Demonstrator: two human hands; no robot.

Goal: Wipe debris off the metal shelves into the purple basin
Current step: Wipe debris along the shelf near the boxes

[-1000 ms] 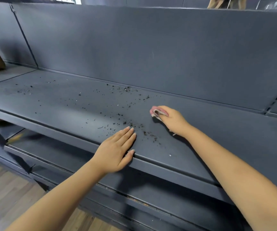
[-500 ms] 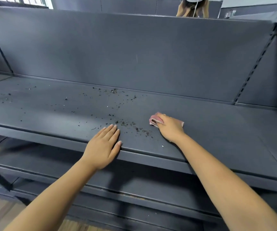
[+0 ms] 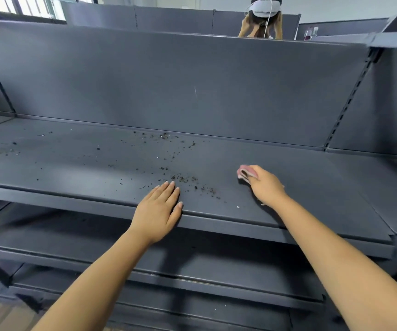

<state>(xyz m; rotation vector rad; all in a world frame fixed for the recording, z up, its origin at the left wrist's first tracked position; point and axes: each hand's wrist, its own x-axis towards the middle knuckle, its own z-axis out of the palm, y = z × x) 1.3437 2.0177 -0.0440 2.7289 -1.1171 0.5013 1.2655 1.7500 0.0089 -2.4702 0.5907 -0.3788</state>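
Observation:
A dark grey metal shelf runs across the view at chest height. Dark crumbs of debris lie scattered over its left and middle, thickest just beyond my left fingertips. My left hand lies flat, fingers straight, on the shelf's front edge. To the right, my right hand grips a folded pink cloth and presses it on the shelf, a little right of the crumb line. No purple basin is in view.
The shelf's upright back panel closes off the rear. Lower shelves sit below the front edge. A slotted upright stands at the right. A person wearing a headset is behind the unit.
My right hand with the cloth has drawn back to the right, away from the crumb line. My view has lifted and swung right. The left hand stays flat on the edge.

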